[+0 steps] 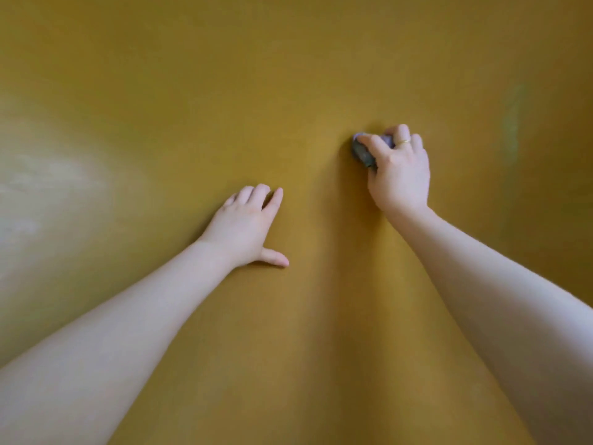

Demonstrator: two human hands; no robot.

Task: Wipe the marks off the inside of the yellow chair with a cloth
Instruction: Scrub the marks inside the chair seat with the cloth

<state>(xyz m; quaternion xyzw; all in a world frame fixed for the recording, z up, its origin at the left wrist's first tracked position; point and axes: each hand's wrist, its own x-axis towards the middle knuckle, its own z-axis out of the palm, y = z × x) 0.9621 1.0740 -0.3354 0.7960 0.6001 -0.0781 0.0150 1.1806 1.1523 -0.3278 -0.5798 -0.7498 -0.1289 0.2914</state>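
Note:
The smooth inner surface of the yellow chair (288, 75) fills the whole view. My right hand (399, 175), with a ring on one finger, presses a small bunched cloth (361, 152) against the surface right of centre; the cloth shows dark grey with a pale lilac edge, mostly hidden under my fingers. My left hand (248, 226) rests flat on the yellow surface lower and to the left, fingers slightly curled, thumb spread out, holding nothing. No distinct marks are visible near the cloth.
A pale glossy reflection (48, 181) lies on the curved surface at the left. A faint greenish vertical streak (513, 123) shows at the right. No edges of the chair or other objects are in view.

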